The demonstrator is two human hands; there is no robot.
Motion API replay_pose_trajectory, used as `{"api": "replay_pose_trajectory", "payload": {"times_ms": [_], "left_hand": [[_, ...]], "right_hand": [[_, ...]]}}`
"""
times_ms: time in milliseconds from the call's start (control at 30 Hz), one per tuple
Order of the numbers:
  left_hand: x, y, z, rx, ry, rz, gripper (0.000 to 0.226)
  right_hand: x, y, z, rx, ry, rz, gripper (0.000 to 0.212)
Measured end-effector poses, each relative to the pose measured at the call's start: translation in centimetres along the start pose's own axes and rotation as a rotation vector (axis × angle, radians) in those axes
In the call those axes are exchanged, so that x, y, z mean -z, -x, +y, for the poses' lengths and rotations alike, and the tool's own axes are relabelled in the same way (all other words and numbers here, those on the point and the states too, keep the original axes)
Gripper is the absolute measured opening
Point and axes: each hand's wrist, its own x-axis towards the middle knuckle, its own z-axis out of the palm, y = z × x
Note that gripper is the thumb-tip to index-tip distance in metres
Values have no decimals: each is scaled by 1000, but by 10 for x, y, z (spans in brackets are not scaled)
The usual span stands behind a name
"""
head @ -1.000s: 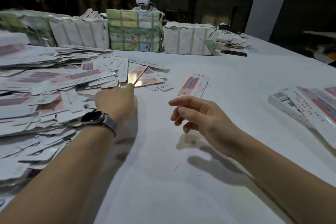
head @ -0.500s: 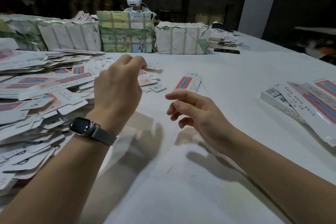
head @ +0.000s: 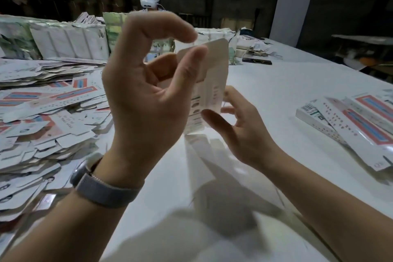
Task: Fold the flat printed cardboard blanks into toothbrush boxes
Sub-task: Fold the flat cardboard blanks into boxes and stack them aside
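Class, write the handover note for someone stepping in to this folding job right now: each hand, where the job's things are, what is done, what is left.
Left hand: raised, pinching the cardboard blank near its rounded top flap.
Right hand: fingers spread at the blank's lower end; a firm grip cannot be confirmed.
Loose blanks pile: on the left of the white table.
Finished boxes: on the right.
Done: one blank picked up.
Left: fold it, then work through the pile.

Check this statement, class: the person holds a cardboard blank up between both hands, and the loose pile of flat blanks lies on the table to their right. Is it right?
Not quite. The head view shows the pile of flat blanks on the person's left, not right. The rest stands: the left hand and right hand hold a cardboard blank up over the table.
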Motion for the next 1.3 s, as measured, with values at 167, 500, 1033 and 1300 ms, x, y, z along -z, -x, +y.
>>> {"api": "replay_pose_trajectory", "payload": {"times_ms": [167, 500, 1033, 1300], "left_hand": [[-4, 7, -6, 456, 353, -45, 33], [-13, 37, -28, 1033, 625, -213, 35], [-12, 47, -19, 1349, 894, -565, 55], [-20, 45, -17, 1368, 842, -554, 57]], "right_hand": [[5, -2, -7, -2, -384, 74, 18], [12, -4, 3, -110, -166, 175, 65], [34, -11, 11, -12, 72, 214, 9], [43, -17, 12, -89, 32, 87, 25]]}}
